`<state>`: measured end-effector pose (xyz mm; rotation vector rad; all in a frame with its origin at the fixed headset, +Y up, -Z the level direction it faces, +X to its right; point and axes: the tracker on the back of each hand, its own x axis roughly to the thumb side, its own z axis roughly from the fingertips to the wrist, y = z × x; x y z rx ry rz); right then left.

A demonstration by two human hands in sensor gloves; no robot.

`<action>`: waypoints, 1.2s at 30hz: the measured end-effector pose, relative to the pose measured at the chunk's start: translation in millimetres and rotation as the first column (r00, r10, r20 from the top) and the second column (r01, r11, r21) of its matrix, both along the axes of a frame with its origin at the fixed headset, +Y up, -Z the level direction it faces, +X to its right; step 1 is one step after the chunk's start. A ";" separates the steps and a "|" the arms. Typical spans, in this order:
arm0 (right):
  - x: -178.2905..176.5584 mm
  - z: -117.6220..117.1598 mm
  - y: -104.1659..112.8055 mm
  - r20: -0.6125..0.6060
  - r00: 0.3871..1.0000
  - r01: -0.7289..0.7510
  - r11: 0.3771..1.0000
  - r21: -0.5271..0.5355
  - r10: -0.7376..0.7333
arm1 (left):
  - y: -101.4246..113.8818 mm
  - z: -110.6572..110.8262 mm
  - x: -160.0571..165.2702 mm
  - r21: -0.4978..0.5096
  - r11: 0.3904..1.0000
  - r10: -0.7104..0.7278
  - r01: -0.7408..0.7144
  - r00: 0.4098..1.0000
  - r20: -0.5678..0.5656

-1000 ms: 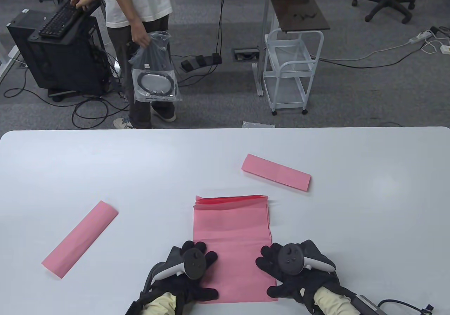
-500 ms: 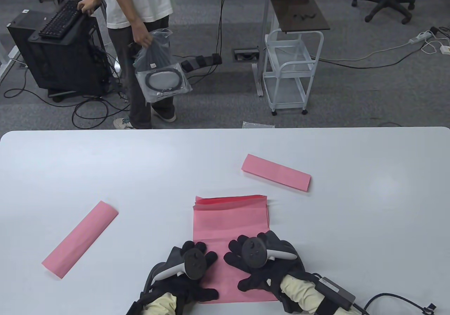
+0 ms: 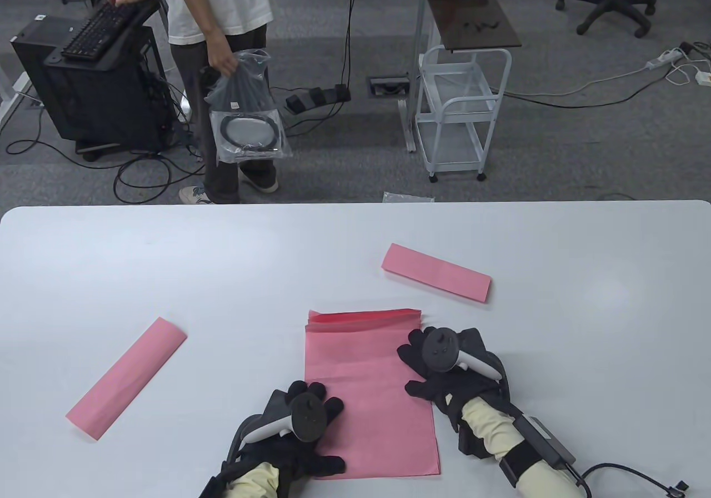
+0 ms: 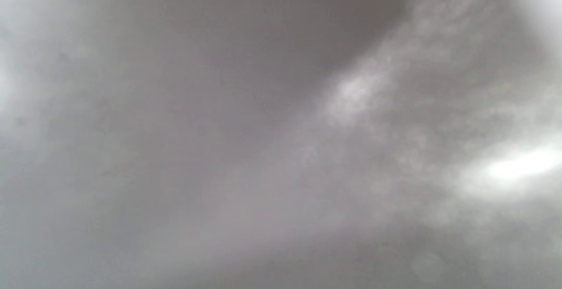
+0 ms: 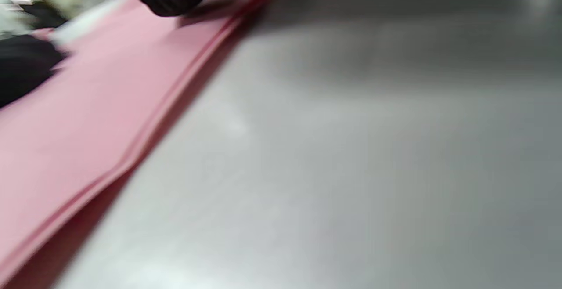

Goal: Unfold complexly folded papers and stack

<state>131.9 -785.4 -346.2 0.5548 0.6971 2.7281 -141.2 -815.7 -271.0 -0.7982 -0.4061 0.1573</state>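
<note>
It seems the smoothing step: left hand point(image 3: 303, 431) and right hand point(image 3: 444, 367) rest flat, fingers spread, on the pink stack point(image 3: 366, 376); next, fetch a folded paper point(image 3: 436, 272).

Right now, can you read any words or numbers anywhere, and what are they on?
None can be read.
Pink papers: no print visible.
Small white label on the black cabinet: too small to read.
Keyboard keys: too small to read.
Both wrist views: too blurred.

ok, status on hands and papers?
Left hand flat on stack, near-left corner. Right hand flat on its right edge. Two folded papers wait apart. Nothing blocking.
</note>
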 end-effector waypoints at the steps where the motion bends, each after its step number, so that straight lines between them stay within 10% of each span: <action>1: -11.2 9.0 0.8 -0.060 0.997 0.048 0.999 -0.027 -0.049 | 0.0 0.0 0.1 0.000 1.000 0.000 0.000 1.000 0.000; 7: -52.0 18.1 -8.4 -0.254 0.966 -0.085 0.990 -0.108 0.056 | 0.0 0.1 0.2 -0.001 1.000 0.001 -0.001 1.000 0.002; 24: -29.4 -91.5 -16.4 0.226 0.974 0.064 0.970 -0.236 -0.009 | 0.0 -0.1 0.4 0.000 1.000 0.004 -0.004 1.000 0.011; 32: -35.5 -82.8 -0.5 0.224 0.974 0.058 0.993 -0.099 -0.035 | 0.0 0.0 0.4 0.000 1.000 0.004 -0.004 1.000 0.010; 36: -36.9 -44.5 24.9 0.002 0.999 0.033 0.999 0.034 -0.034 | 0.0 0.0 0.4 0.000 1.000 0.004 -0.004 1.000 0.010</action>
